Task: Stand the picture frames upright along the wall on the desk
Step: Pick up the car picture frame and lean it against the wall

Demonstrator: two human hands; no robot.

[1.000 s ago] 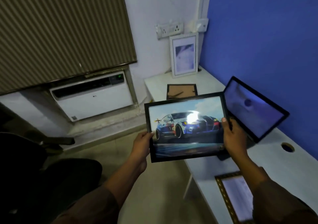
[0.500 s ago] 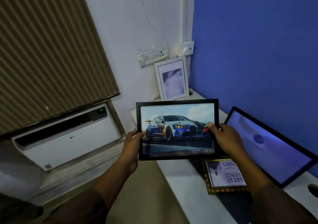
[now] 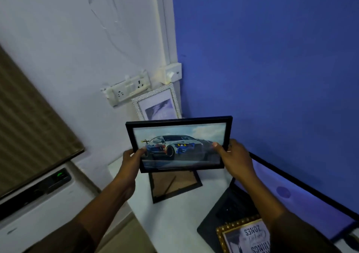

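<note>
I hold a black picture frame with a car print (image 3: pixel 179 144) upright in the air over the white desk (image 3: pixel 174 219). My left hand (image 3: pixel 132 158) grips its left edge and my right hand (image 3: pixel 232 155) grips its right edge. Behind it a white-framed picture (image 3: pixel 157 105) stands upright against the white wall in the corner. Below the held frame a dark frame (image 3: pixel 173 185) lies face down on the desk. A gold frame with text (image 3: pixel 242 237) lies flat near the front.
A laptop (image 3: pixel 303 200) stands open on the desk against the blue wall, its keyboard part (image 3: pixel 229 212) under the gold frame. A socket strip (image 3: pixel 126 91) sits on the white wall. An air conditioner (image 3: pixel 37 200) and a blind are at the left.
Both hands have carried the car frame forward and higher, toward the corner. The view has moved closer to the wall, and the face-down frame shows below it again.
</note>
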